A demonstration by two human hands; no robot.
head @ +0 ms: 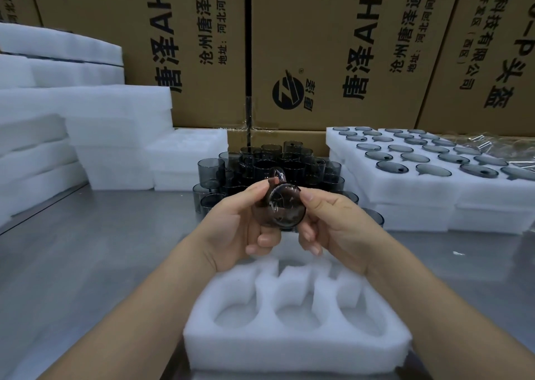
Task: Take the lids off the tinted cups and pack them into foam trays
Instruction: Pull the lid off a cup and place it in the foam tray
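Plainly, in the head view we hold one tinted cup (285,206) up between both hands, above the far end of the foam tray (289,350) and just in front of the heap of loose cups (260,162) on the steel bench (86,249). We judge that this spot keeps the work close to both the supply and the open pockets waiting below. The cup is tipped so one round face looks at us, probably so the rim can be seen and worked. We cannot tell whether that face is the lid or the base. The left hand (240,229) cradles the cup from its side, thumb on the upper edge, and its fingers (267,239) are curled underneath. The right hand (338,223) mirrors it, thumb pressing the opposite edge and fingers (311,246) bent in below, so both hands are closed on the cup. Both forearms reach in over the near tray, wrists angled toward each other. Filled trays (419,191) sit stacked to the right, plain foam slabs (115,119) to the left, and cartons (318,46) behind.
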